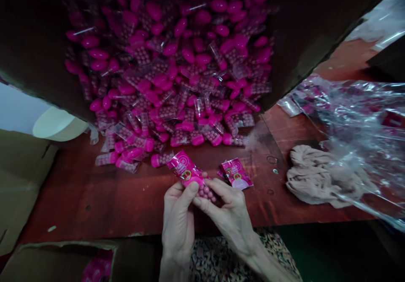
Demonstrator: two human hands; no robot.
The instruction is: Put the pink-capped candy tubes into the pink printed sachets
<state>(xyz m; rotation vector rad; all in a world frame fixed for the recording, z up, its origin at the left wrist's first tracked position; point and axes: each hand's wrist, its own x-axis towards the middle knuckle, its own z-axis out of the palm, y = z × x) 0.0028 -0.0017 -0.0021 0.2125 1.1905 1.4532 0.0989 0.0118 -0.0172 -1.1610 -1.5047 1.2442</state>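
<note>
My left hand (179, 208) is closed, its thumb pressing a printed pink sleeve (182, 162) against the capped end of a clear tube of pink balls (207, 192). The fingers of my right hand (228, 204) are wrapped round the ball-filled end of the same tube. It is held tilted above the table's front edge; part of it is hidden by my fingers. Just beyond my right hand lie flat printed pink sleeves (237, 173). Another capped tube (162, 159) rests on the table behind the held sleeve.
A big heap of pink-capped tubes (177, 75) spills from a dark box (294, 33) onto the red-brown table (104, 208). At right are a crumpled cloth (308, 174) and clear plastic film (357, 117). A white bowl (58, 124) and an open carton (60, 261) are at left.
</note>
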